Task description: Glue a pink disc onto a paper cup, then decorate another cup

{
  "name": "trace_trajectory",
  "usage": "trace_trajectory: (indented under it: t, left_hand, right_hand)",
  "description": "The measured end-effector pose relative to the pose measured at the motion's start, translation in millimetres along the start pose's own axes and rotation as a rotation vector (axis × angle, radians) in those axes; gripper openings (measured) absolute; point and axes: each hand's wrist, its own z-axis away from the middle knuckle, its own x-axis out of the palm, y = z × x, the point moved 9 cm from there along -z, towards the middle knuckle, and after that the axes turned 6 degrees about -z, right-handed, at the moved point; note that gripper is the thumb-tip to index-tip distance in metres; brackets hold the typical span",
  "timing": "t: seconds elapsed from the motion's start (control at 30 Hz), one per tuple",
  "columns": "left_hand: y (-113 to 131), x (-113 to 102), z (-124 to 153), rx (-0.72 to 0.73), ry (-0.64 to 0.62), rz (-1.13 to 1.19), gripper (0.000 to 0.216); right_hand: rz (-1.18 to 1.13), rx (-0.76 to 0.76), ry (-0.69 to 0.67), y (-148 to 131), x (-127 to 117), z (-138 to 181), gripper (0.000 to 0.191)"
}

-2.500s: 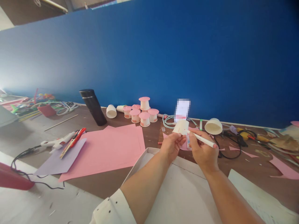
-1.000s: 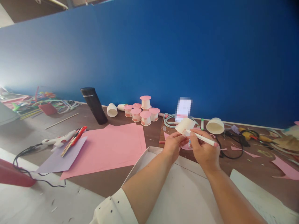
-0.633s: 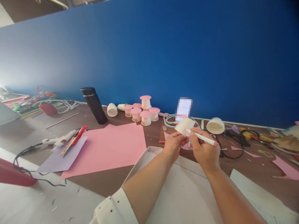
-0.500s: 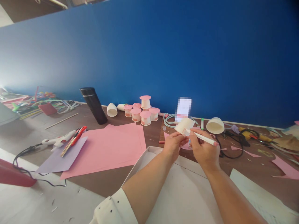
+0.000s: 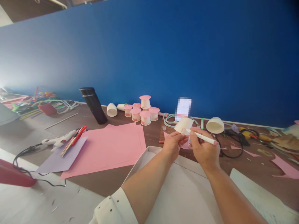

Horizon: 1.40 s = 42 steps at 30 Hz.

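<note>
My left hand (image 5: 173, 144) is closed on a white paper cup (image 5: 182, 124), tilted above the table. A small pinkish patch shows on the cup's side. In my right hand (image 5: 206, 151) is a white marker (image 5: 204, 137) with a pink end, its other end against or very near the cup. The exact contact is too small to tell. Behind and left of my hands stands a group of paper cups (image 5: 145, 119) with pink paper discs on top, one stacked above the others. Pink paper scraps (image 5: 186, 145) lie under my hands.
A white box lid (image 5: 179, 186) lies below my forearms. Left are pink sheets (image 5: 112, 146), a glue gun (image 5: 59, 140), a red cutter (image 5: 78, 135) and a black bottle (image 5: 94, 105). A phone (image 5: 183, 109) leans at the blue partition. An overturned cup (image 5: 215, 125) and cables lie right.
The cup and my left hand have shifted very slightly left. My right hand keeps nearly the same place with the marker.
</note>
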Motion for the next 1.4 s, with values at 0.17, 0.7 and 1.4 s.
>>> trace_trajectory:
  t: [0.17, 0.7, 1.4]
  left_hand:
    - [0.7, 0.8, 1.2, -0.008, 0.004, 0.004, 0.011]
    - [0.5, 2.0, 1.2, -0.034, 0.005, 0.008, 0.006]
    - [0.5, -3.5, 1.1, -0.048, 0.074, 0.026, 0.005]
  right_hand:
    - [-0.001, 0.002, -0.004, -0.9, -0.3, -0.4, 0.025]
    - [0.009, 0.001, -0.008, 0.9, 1.4, -0.8, 0.023]
    - [0.018, -0.023, 0.001, -2.3, -0.4, -0.3, 0.024]
